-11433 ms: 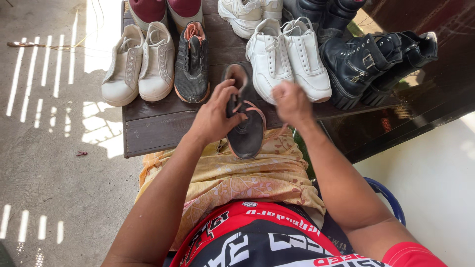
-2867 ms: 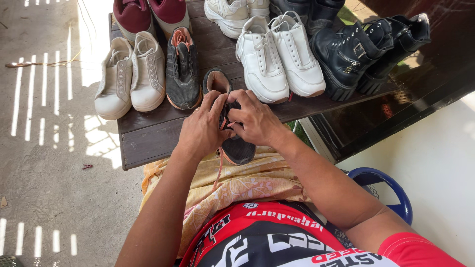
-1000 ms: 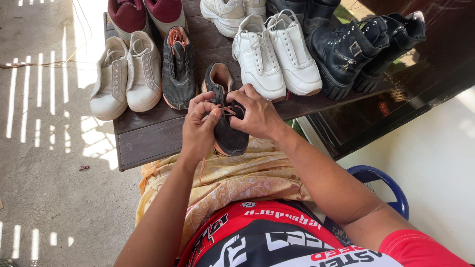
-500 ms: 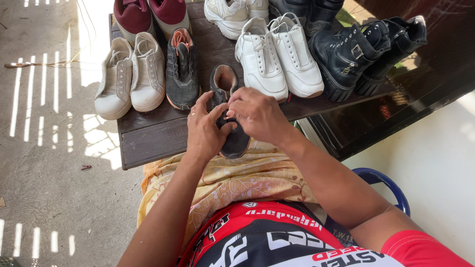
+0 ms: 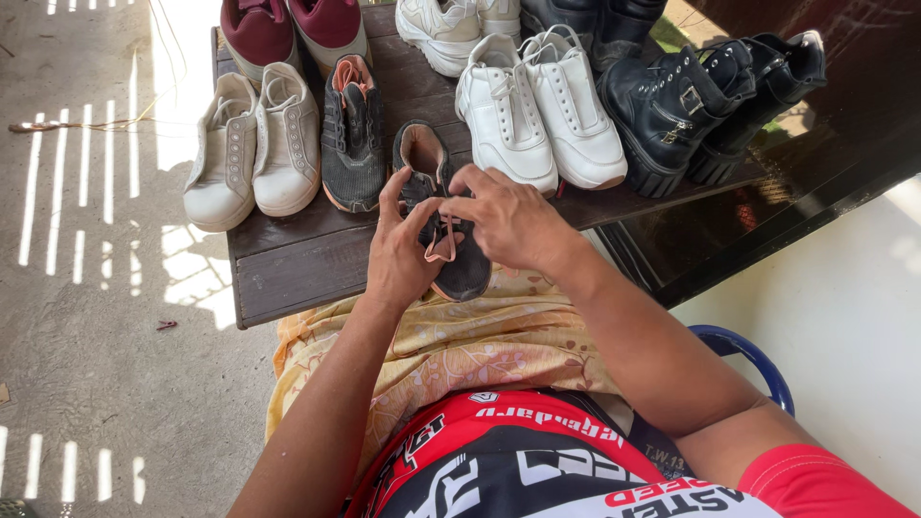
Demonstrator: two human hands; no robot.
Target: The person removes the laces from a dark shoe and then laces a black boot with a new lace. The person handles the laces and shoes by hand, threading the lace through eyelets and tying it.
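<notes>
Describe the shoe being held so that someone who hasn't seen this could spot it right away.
On the dark wooden table of shoes, look at the front edge nearest the person. The dark grey shoe sits there between the left hand and right hand; unlike its neighbours, it has a pinkish lace being handled.

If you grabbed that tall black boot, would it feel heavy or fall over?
The black boot would probably feel heavy for its size: its sole looks thick and chunky. It likely stands steady on that wide sole, though its tall shaft might flop sideways a bit.
</notes>
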